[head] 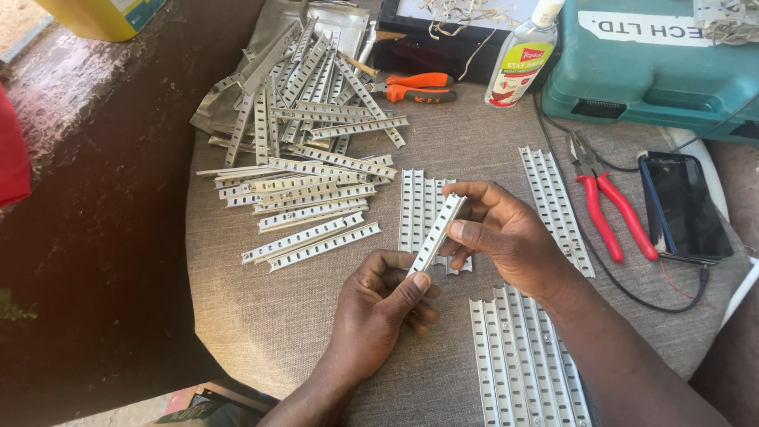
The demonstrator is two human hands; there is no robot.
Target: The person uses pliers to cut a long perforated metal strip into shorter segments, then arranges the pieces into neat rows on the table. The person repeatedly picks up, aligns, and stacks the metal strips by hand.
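Both of my hands hold one short perforated metal strip (437,232) above a round grey cloth-covered table (269,316). My left hand (383,304) pinches the strip's lower end between thumb and fingers. My right hand (502,233) grips its upper part. Just behind the strip lies a small flat group of the same strips (417,207). A big loose heap of strips (304,142) covers the table's far left. Neat rows of strips lie at the near right (526,360) and at the right (553,202).
Red-handled pliers (613,213) and a black phone (684,207) with a cable lie at the right. Orange-handled pliers (415,87), a clear bottle (518,59) and a teal tool case (656,67) stand at the back. A yellow container (99,14) is at the far left.
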